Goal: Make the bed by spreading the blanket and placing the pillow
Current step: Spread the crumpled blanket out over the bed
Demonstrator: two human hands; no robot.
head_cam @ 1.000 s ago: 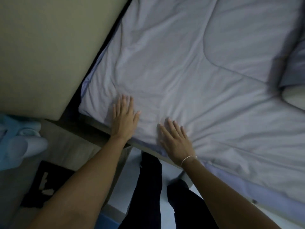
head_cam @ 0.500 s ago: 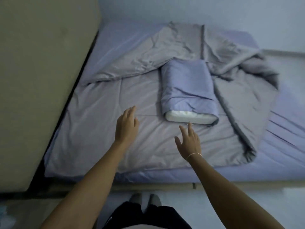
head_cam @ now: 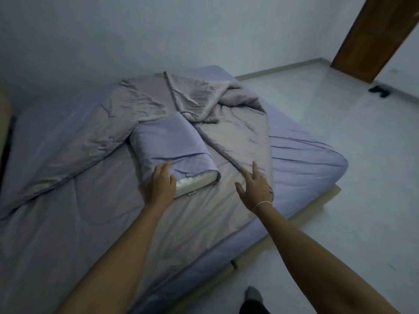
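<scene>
left hand (head_cam: pixel 161 182) touches the near end of the pillow (head_cam: pixel 172 150) lying on the half-folded blanket (head_cam: pixel 95 200), right hand (head_cam: pixel 255 185) hovers open beside; seemingly lifting the pillow away comes next, needing both hands.

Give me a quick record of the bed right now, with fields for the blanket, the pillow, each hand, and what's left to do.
blanket: grey quilted blanket, flat near the person, far part folded back and bunched
pillow: white pillow in a lilac case, lying on top of the blanket
left hand: fingers straight, touching the pillow's near end
right hand: open, fingers spread, above the blanket, holding nothing
bed: mattress with lilac sheet, bare on the right side
left to do: spread far part, place pillow
</scene>
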